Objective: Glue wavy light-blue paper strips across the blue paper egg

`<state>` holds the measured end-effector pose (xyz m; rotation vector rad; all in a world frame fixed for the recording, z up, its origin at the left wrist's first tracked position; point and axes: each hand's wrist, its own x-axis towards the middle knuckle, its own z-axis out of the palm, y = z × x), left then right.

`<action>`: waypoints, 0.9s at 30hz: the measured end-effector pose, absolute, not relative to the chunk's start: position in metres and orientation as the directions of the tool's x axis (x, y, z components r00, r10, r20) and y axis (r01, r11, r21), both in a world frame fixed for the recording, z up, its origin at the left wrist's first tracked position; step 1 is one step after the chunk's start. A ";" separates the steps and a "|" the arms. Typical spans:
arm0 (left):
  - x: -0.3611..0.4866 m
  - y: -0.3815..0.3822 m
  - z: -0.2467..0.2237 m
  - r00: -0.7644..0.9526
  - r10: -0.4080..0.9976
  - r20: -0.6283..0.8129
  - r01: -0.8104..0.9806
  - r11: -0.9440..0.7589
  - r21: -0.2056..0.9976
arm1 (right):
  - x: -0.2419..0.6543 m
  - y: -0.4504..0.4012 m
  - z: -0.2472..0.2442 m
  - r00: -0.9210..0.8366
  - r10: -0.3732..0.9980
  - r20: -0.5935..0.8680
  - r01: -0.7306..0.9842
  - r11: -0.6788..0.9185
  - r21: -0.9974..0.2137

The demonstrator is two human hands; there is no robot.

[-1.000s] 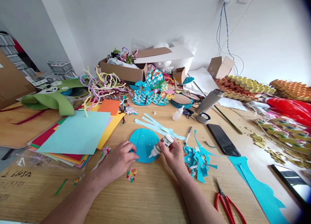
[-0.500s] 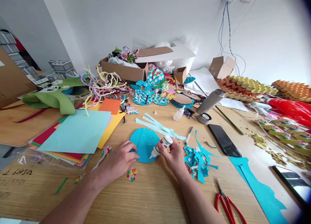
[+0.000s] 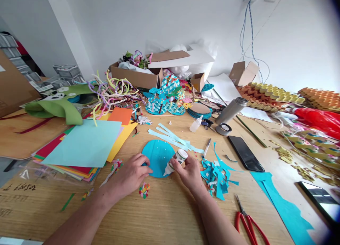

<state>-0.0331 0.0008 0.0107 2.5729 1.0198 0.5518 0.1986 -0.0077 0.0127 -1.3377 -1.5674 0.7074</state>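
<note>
A round blue disc (image 3: 157, 154) lies flat on the wooden table, with small white dots on its surface. My left hand (image 3: 135, 172) grips the disc's left edge between thumb and fingers. My right hand (image 3: 188, 170) is closed around a white glue bottle (image 3: 176, 159), tilted so its nozzle points down at the disc's lower right edge. Just below the disc sits a small pile of coloured paper dots (image 3: 144, 190). Pale blue paper strips (image 3: 172, 139) lie behind the disc, and blue scraps (image 3: 219, 177) are heaped right of my right hand.
Coloured paper sheets (image 3: 85, 144) are stacked at left. Red-handled scissors (image 3: 247, 220), a phone (image 3: 245, 153), a metal flask (image 3: 231, 110) and a small glue bottle (image 3: 196, 123) are on the right. Pipe cleaners (image 3: 114, 92) and a cardboard box (image 3: 135, 77) stand behind.
My right hand has moved the glue bottle very slightly left along the disc's lower right edge. My left hand keeps its place.
</note>
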 end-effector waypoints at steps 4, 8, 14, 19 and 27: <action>-0.033 0.001 0.010 0.668 0.706 0.234 0.580 -0.692 0.431 | 0.198 -0.008 0.013 0.018 0.957 0.289 0.434 0.253 -0.865; -0.033 0.001 0.011 0.668 0.707 0.231 0.581 -0.690 0.431 | 0.198 -0.007 0.013 0.021 0.956 0.293 0.437 0.255 -0.863; -0.034 0.001 0.011 0.668 0.702 0.246 0.575 -0.698 0.427 | 0.198 -0.008 0.012 0.014 0.959 0.285 0.442 0.250 -0.862; -0.033 0.001 0.010 0.668 0.700 0.252 0.574 -0.701 0.424 | 0.198 -0.008 0.012 0.016 0.962 0.274 0.426 0.241 -0.872; -0.033 0.001 0.009 0.672 0.696 0.254 0.570 -0.704 0.424 | 0.197 -0.007 0.011 0.012 0.962 0.272 0.431 0.241 -0.870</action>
